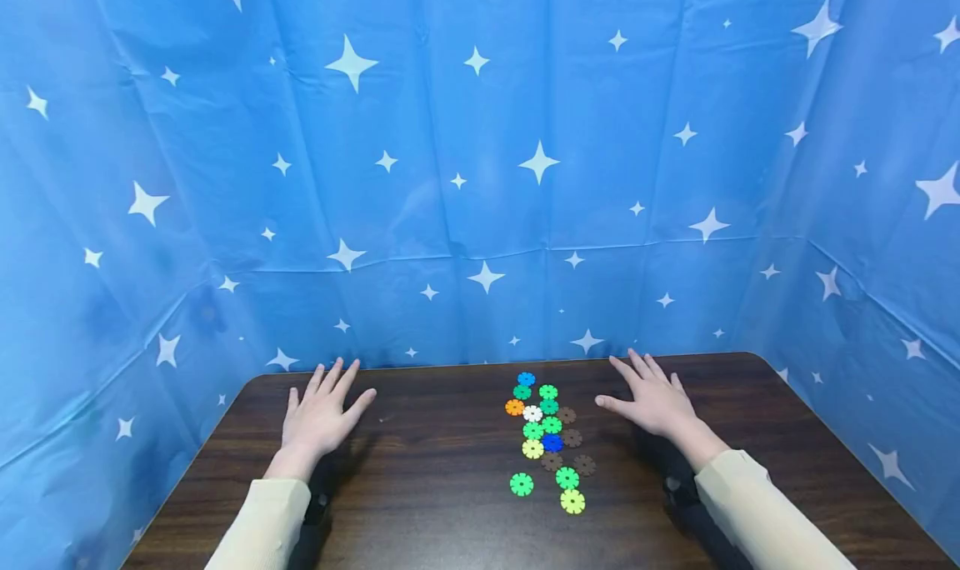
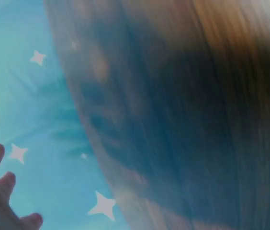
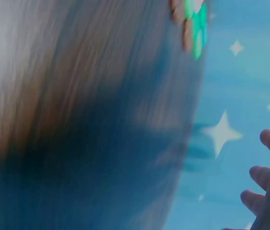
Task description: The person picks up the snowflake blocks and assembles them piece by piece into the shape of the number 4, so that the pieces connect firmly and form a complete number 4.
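Note:
My left hand (image 1: 321,420) has its fingers spread over the left part of the table, holding nothing. On the other side, my right hand (image 1: 660,403) is likewise spread and bare, to the right of a cluster of notched plastic snowflake discs. The cluster includes a blue disc (image 1: 527,379) at the back, an orange disc (image 1: 514,407), a white disc (image 1: 532,414), a dark blue disc (image 1: 552,442) and several green and brown ones. A green disc (image 1: 522,484) and a yellow disc (image 1: 572,502) lie nearer the front. Only fingertips show at the edges of both wrist views.
The dark wood-grain table (image 1: 420,487) has rounded far corners. A blue curtain with white stars (image 1: 480,203) hangs behind the table and along both sides. Shadows of the hands fall on the tabletop in the wrist views.

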`<state>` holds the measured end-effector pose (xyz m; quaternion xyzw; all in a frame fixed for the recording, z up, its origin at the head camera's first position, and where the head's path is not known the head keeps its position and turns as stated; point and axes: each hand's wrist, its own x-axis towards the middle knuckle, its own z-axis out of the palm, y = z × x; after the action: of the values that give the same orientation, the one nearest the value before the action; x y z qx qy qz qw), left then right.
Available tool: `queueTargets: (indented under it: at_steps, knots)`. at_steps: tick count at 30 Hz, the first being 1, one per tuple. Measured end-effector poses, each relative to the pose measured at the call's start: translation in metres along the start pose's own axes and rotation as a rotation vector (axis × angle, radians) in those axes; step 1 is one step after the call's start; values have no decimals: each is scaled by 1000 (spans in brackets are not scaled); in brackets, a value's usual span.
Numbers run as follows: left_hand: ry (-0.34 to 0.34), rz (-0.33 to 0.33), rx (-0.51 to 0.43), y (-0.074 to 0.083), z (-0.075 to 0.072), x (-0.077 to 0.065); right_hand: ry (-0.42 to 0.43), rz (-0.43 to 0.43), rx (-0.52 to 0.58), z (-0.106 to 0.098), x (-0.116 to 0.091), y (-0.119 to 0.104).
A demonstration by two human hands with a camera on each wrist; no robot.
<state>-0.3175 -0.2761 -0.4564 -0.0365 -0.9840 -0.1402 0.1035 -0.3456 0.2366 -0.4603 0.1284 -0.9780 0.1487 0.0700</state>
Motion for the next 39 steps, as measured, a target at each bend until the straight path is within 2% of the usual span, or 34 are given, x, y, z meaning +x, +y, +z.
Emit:
queueTargets:
  at_steps: [5,8,10,13,16,20,23,27,31,34,39]
  knots:
    - [-60,70,-182,15,1,-7,13,-92,156,1,-7,-23]
    - [-117,125,-333,33,4,-14,-4,-139,297,5,-9,-39]
    - [-142,136,-434,48,9,-19,-26,-153,407,9,-11,-50]
    - [-176,124,-592,73,18,-27,-63,-138,564,17,-13,-65]
    - [-231,131,-727,98,27,-34,-92,-87,693,29,-14,-76]
    - [-333,152,-835,126,39,-40,-104,-16,795,46,-14,-85]
    - [-377,128,-887,141,48,-43,-112,27,855,57,-16,-89]
    - [-406,71,-961,161,57,-47,-116,56,909,69,-17,-92]
    - [-455,16,-1031,175,66,-53,-86,87,876,77,-19,-93]
    - [-458,-2,-1037,180,74,-56,-52,85,780,80,-21,-93]
    - [-431,12,-998,180,83,-57,-34,46,630,82,-22,-97]
